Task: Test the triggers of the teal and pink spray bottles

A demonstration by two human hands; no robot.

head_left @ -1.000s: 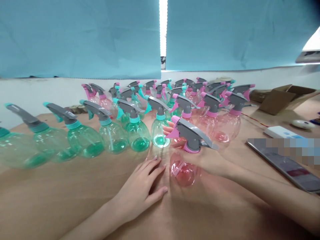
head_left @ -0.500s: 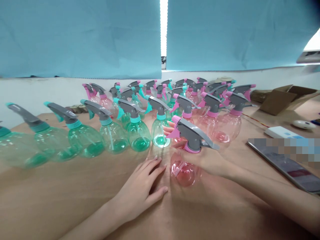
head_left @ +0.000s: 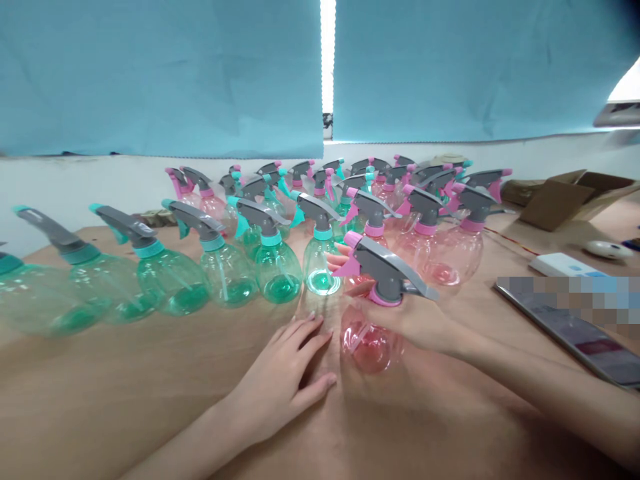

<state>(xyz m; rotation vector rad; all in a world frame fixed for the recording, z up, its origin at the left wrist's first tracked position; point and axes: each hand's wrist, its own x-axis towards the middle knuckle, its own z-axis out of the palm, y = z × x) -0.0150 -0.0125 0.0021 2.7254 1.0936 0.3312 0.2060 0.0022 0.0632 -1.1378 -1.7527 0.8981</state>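
pink spray bottle (head_left: 373, 347) gripped at neck by right hand (head_left: 417, 321), left hand (head_left: 280, 381) flat, open on table (head_left: 125, 393)

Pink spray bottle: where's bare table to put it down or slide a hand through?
Widest bare table lies front-left, between the green bottle row and the left hand. A narrower strip runs between the right hand, holding the pink spray bottle, and the flat device. Behind, the pink bottles stand packed.
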